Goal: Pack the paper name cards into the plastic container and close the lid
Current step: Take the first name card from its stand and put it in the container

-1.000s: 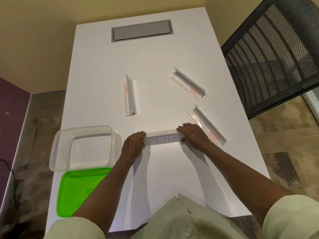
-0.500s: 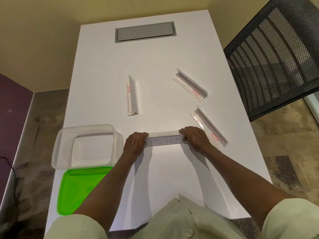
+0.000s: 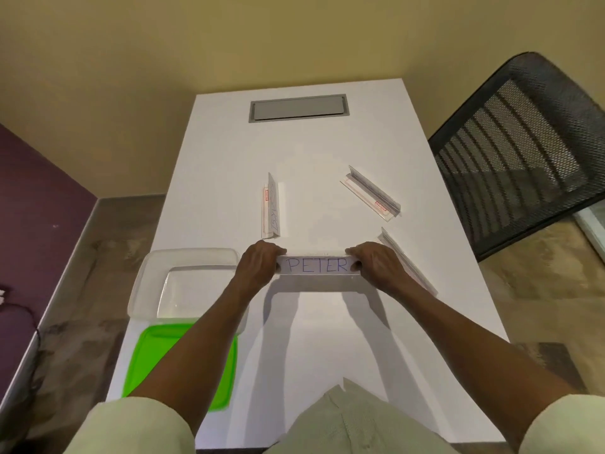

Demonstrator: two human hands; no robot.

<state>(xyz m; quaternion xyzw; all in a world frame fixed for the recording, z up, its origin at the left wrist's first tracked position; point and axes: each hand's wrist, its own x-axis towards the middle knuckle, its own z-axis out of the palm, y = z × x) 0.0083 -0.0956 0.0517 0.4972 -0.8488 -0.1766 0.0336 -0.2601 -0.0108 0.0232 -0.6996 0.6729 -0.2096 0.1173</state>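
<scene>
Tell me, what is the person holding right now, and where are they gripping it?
The PETER name card, held by its two short ends: the left hand grips the left end, the right hand the right end.

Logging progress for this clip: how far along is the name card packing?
Done: nothing packed; the clear container looks empty. In hand: left hand and right hand grip the ends of the PETER card. Left: three more cards lie on the table, and the green lid is off.
</scene>
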